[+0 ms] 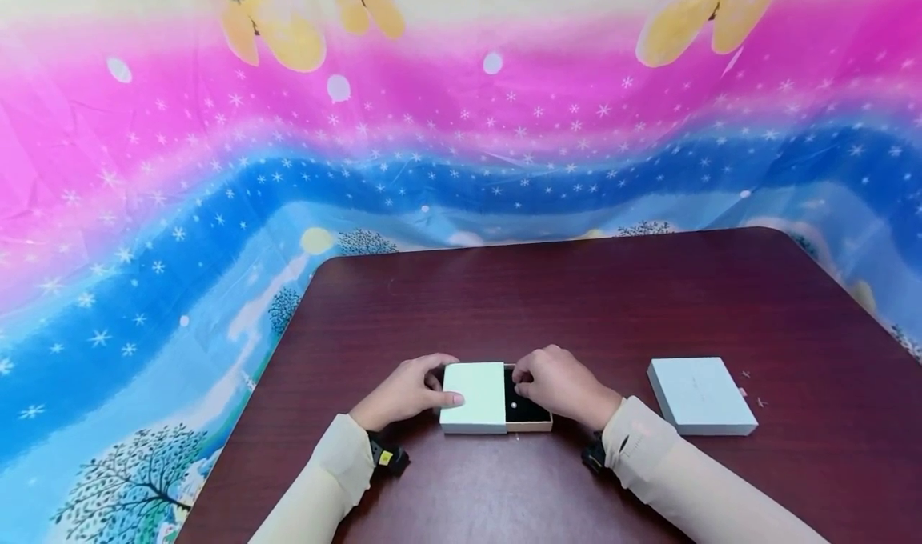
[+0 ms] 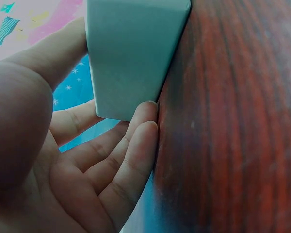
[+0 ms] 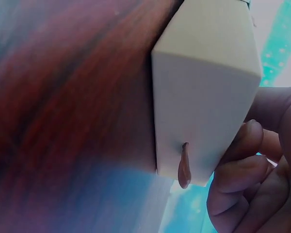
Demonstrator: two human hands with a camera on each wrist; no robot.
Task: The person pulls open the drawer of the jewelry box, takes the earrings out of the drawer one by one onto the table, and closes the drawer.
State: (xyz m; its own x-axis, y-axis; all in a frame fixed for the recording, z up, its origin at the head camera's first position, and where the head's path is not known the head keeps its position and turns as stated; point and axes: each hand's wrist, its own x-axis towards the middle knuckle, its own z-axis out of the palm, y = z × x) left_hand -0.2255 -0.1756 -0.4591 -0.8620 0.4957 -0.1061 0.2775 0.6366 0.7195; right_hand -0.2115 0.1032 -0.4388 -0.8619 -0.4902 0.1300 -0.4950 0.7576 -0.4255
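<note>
A white sliding jewelry box (image 1: 473,396) lies on the table, its drawer pulled partway out to the right. The drawer has a black lining (image 1: 529,410), on which a small pearl-like stud (image 1: 514,406) shows. My left hand (image 1: 406,392) grips the sleeve's left end, thumb on top and fingers at the far side and end. My right hand (image 1: 565,384) is over the drawer with curled fingers, the fingertips at the black lining; whether they pinch anything is hidden. In the right wrist view, a brown ribbon tab (image 3: 184,167) hangs from the drawer's end wall (image 3: 199,116).
Another white box (image 1: 699,396), closed, lies to the right on the dark red wooden table (image 1: 540,304). Small pale bits (image 1: 762,402) lie beside it. A colourful printed cloth (image 1: 432,128) hangs behind the table and along its left side.
</note>
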